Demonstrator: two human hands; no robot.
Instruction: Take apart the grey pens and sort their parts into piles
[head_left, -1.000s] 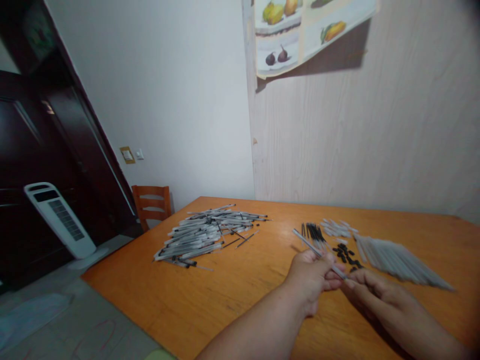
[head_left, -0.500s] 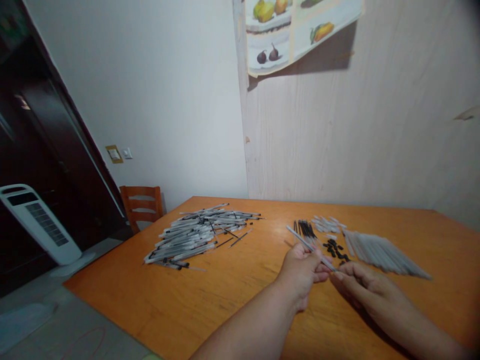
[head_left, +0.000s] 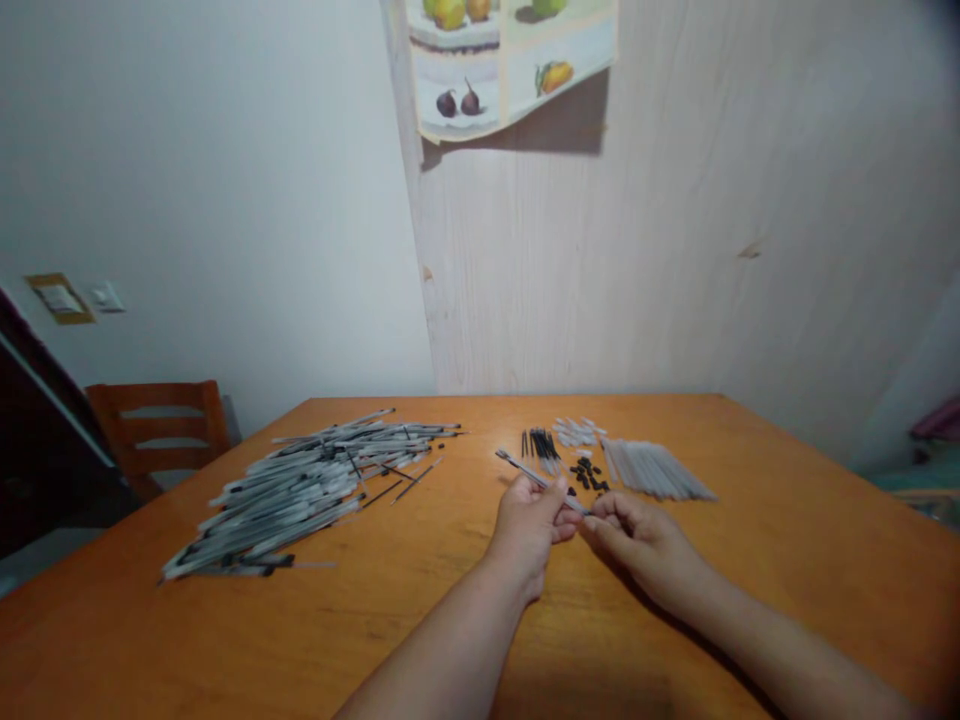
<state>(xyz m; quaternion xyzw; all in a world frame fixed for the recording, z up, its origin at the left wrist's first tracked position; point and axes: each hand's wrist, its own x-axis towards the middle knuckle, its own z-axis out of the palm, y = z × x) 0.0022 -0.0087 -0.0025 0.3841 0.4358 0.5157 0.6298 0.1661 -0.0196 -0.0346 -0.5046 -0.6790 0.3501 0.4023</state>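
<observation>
My left hand (head_left: 531, 519) is closed around a clear pen barrel (head_left: 517, 464) that sticks out up and to the left. My right hand (head_left: 628, 525) pinches the barrel's near end, its fingertips meeting those of the left hand. Both hands hover just above the orange table (head_left: 420, 590). Just beyond them lie small black caps (head_left: 587, 474), a bundle of black refills (head_left: 538, 446), small clear pieces (head_left: 576, 432) and a row of clear barrels (head_left: 652, 469).
A large heap of assembled pens (head_left: 304, 484) spreads over the table's left side. A wooden chair (head_left: 154, 425) stands at the far left corner. A fruit poster (head_left: 502, 60) hangs on the wall behind.
The view has swung to the right, so the table's things sit further left in frame. My hands keep the same hold on the pen barrel.
</observation>
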